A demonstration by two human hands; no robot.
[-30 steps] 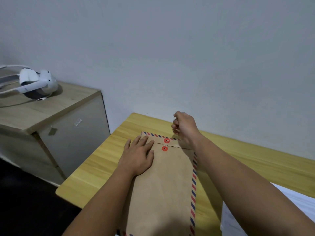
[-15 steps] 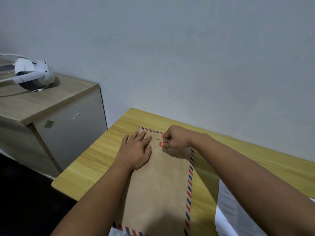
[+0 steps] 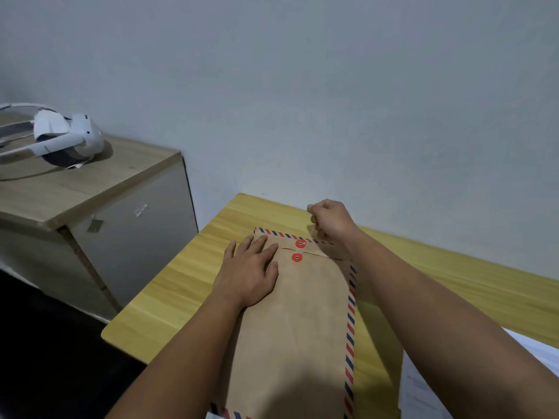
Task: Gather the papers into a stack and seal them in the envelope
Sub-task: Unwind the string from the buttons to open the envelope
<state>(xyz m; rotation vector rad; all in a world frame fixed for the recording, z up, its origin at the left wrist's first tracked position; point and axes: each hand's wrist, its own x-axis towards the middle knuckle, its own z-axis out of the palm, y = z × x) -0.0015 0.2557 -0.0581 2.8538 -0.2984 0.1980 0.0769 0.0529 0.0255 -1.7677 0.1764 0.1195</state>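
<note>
A brown envelope (image 3: 302, 328) with red and blue striped edges lies lengthwise on the yellow wooden table (image 3: 169, 300). Its flap is folded down, and two red closure discs (image 3: 300, 244) sit one above the other, with a pale thread showing between them. My left hand (image 3: 246, 275) lies flat on the envelope's upper left part, fingers spread, pressing it down. My right hand (image 3: 331, 220) is raised just past the envelope's far right corner, fingers pinched shut as on the thin closure string, which is barely visible. White papers (image 3: 423, 388) show at the bottom right, partly under my right arm.
A wooden cabinet (image 3: 75, 189) stands left of the table, with a white headset (image 3: 60, 137) on top. A dark gap of floor (image 3: 60, 358) separates cabinet and table. A plain wall (image 3: 332, 101) runs directly behind the table's far edge.
My right hand was pinching at the red discs half a second ago and has since pulled up and away to the far right. My left hand stays flat on the envelope.
</note>
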